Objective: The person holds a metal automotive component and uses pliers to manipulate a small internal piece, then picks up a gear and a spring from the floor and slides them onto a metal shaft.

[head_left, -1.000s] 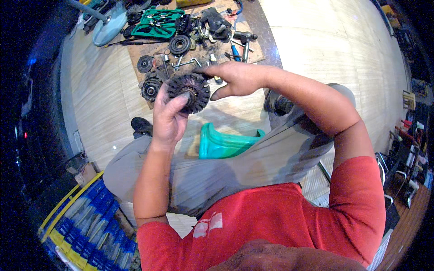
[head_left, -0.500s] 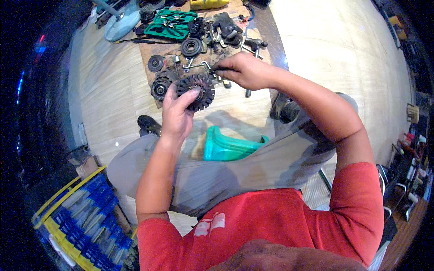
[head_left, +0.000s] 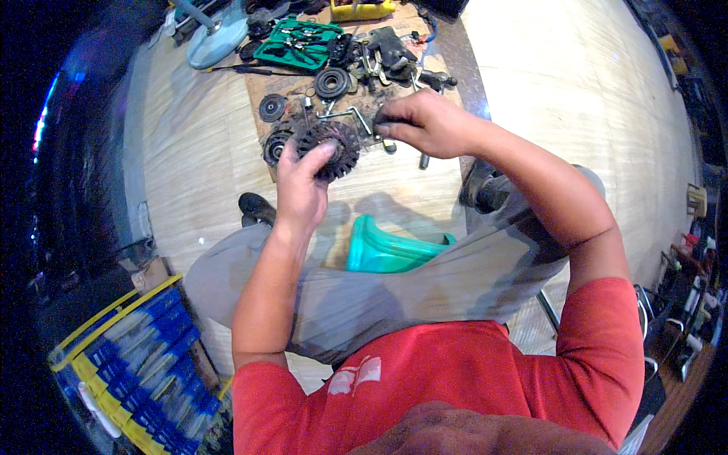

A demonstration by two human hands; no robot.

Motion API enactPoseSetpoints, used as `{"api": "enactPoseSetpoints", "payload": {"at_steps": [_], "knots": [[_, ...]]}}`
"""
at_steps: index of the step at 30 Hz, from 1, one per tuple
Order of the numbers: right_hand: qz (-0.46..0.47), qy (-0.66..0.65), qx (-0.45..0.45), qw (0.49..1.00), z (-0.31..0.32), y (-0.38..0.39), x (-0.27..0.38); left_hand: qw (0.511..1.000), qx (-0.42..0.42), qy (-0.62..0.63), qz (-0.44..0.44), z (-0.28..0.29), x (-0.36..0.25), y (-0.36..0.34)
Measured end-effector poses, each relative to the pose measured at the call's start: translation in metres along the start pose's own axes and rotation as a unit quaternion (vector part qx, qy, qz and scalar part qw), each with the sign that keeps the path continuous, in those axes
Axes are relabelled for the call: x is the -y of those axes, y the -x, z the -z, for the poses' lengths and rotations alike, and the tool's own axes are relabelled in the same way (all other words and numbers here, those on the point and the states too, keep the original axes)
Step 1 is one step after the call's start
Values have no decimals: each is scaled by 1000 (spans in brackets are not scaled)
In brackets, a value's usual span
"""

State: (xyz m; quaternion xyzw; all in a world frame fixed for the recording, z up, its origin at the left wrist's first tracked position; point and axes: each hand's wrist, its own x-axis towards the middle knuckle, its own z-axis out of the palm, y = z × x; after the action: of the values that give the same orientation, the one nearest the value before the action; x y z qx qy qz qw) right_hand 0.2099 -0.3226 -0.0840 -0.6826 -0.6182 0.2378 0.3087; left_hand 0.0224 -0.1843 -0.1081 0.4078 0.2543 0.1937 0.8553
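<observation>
My left hand (head_left: 302, 182) grips a dark, round metal part (head_left: 334, 155) with notches all round its rim, the thumb lying over its face. To the right of that part, apart from it, is my right hand (head_left: 428, 125), fingers bent and pinched together. Its fingertips look blackened; whatever they may hold is too small to make out. A bent steel wrench (head_left: 350, 114) lies between the hands on the stained board. Just beyond the left hand sits a round metal housing (head_left: 276, 145), partly hidden, with a black pulley (head_left: 272, 108) farther off.
A bearing-like ring (head_left: 332, 83), a green tool case (head_left: 297, 44) and several dark parts crowd the board (head_left: 258, 82). A light-blue stand base (head_left: 218, 42) stands far left. Between my legs is a green plastic stool (head_left: 387, 250). Blue and yellow bins (head_left: 144, 356) stand lower left.
My right hand has shifted a little to the right, away from the notched part. The left hand still holds that part, now tilted slightly differently. The whole view has shifted slightly.
</observation>
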Motion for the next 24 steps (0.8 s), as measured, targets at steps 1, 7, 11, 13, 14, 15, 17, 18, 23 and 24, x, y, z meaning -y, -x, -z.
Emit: {"api": "enactPoseSetpoints", "payload": {"at_steps": [1,7,11,13,14,15,17,18,23,24], "knots": [[0,-7,11,1000,0,1,1,1000,-8,20,-7,3,-2,-3],[-16,53,73,996,-3,8,4,987,-75,138,-43,27,-16,-19],[-29,69,32,997,-14,8,-12,982,-46,180,-40,28,-31,-16],[-45,82,51,994,-10,6,-24,980,-48,190,-42,30,-32,-18],[-51,92,54,993,-9,4,-30,979,-45,196,-42,29,-34,-17],[-57,102,56,992,-8,3,-37,978,-42,202,-41,28,-36,-16],[-97,150,40,983,3,4,-38,974,-26,219,-46,23,-44,-14],[-111,175,37,978,5,5,-48,972,-18,228,-48,20,-49,-13],[-152,276,22,949,21,8,-73,973,-18,229,-34,24,-55,-6],[-154,278,25,948,22,7,-78,974,-11,223,-32,24,-52,-5]]}}
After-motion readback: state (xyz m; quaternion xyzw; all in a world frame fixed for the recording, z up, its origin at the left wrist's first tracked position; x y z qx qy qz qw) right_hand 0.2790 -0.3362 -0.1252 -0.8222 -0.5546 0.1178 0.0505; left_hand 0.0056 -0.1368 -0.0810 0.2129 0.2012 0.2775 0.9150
